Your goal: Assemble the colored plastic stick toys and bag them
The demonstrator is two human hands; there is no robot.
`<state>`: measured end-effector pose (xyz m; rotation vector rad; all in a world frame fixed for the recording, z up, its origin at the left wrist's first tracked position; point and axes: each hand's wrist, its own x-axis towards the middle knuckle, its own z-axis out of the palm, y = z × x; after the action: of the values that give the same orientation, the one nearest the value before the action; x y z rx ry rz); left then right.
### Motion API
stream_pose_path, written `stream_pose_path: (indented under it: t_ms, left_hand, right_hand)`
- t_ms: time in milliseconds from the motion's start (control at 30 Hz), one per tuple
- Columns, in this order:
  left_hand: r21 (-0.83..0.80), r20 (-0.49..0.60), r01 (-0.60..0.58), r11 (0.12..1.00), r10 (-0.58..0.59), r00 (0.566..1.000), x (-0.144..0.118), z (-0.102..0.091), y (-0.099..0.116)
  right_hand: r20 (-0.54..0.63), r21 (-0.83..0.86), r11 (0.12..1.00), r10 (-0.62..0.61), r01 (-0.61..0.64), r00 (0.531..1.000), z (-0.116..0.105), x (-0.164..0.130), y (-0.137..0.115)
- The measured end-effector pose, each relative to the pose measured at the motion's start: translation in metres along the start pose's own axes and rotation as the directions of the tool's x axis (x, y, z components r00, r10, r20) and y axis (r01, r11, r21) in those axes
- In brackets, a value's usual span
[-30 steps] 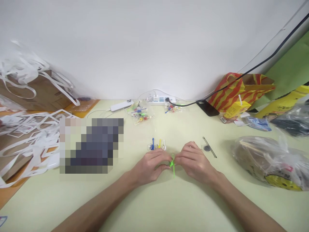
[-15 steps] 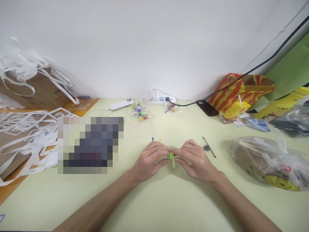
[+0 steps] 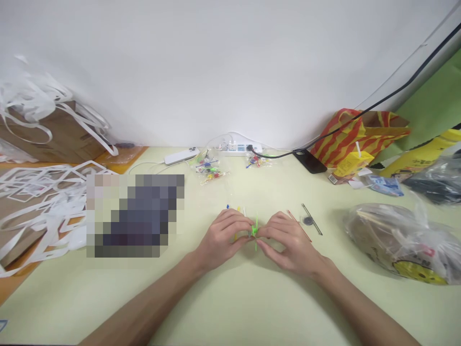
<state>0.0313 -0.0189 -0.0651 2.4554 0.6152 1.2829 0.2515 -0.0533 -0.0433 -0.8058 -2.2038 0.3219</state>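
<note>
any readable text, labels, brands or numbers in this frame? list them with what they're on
None can be read.
Yellow drink carton: print too small and blurred.
Blue-and-white packet: print blurred.
Yellow bag at the right edge: dark marks, unreadable.
Clear plastic bag: yellow-and-black graphic, no legible letters.
Power strip: no legible marking.

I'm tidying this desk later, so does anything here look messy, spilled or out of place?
Yes. A tangle of white paper strips spills off the cardboard box across the desk's left side. Crumpled plastic bags crowd the right. Both hands, left hand and right hand, pinch a small green piece; nothing looks broken.
</note>
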Motion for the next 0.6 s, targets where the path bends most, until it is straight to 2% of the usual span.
stream_pose_path:
  t_ms: [167,300,500,600]
  left_hand:
    - [0.001,0.013,0.013,1.0,-0.013,1.0,-0.0002,0.0008,-0.0003]
    - [-0.004,0.015,0.014,1.0,-0.014,1.0,-0.0011,0.0012,-0.0023]
    - [-0.011,0.071,0.012,1.0,-0.011,0.997,0.0001,0.0005,-0.0021]
    - [0.006,0.045,0.047,0.999,-0.048,0.998,0.0014,-0.0011,0.0002]
  right_hand:
    - [-0.05,-0.05,0.994,0.097,-0.1,0.994,0.0056,-0.0016,0.0016]
    - [-0.049,-0.006,0.983,0.183,-0.183,0.982,0.0058,-0.0011,-0.0004]
    - [-0.054,0.144,0.921,0.372,-0.362,0.927,0.0057,0.0014,0.0005]
    - [-0.049,0.1,0.911,0.407,-0.401,0.912,0.0067,0.0013,0.0039]
